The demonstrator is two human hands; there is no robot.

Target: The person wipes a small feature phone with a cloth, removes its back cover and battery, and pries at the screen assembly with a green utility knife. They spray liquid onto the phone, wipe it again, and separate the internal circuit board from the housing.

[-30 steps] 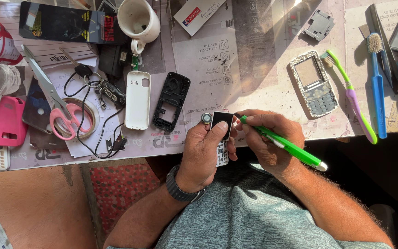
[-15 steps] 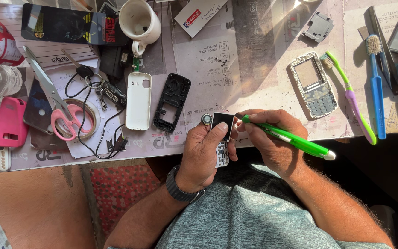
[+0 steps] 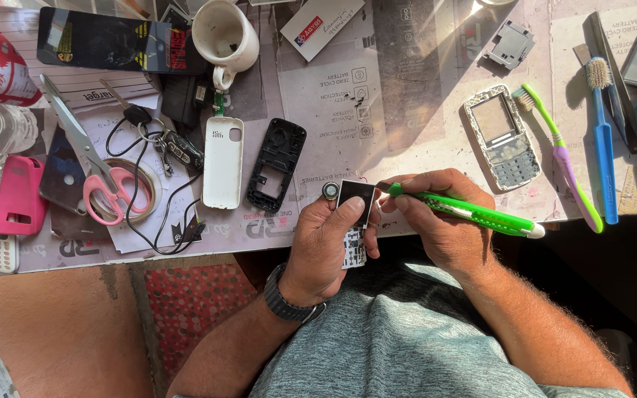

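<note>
- While sunlight falls across a cluttered workbench [image 3: 422,96], a person's left hand [image 3: 326,247] grips a small mobile phone board [image 3: 355,214] at the near edge of the bench, thumb pressed on its dark screen.
- Clasped in the right hand [image 3: 444,221], a green screwdriver [image 3: 466,212] lies almost level, its tip meeting the right edge of the phone board; the white end points right.
- Just left of the board's top corner sits a small round part [image 3: 331,191], close to the left thumb.
- Further left on the bench lie 2 phone shells side by side: a white back cover [image 3: 223,161] and a black phone frame [image 3: 277,165].
- Right of the hands rest a silver phone housing with keypad [image 3: 501,137], a green-and-purple toothbrush [image 3: 562,158] and a blue toothbrush [image 3: 603,140].
- At far left, pink-handled scissors [image 3: 94,158] lie across papers, near a pink phone case [image 3: 18,195]; a white mug [image 3: 224,37] stands at the top.
- A dark wristwatch [image 3: 289,302] circles the left wrist.
</note>
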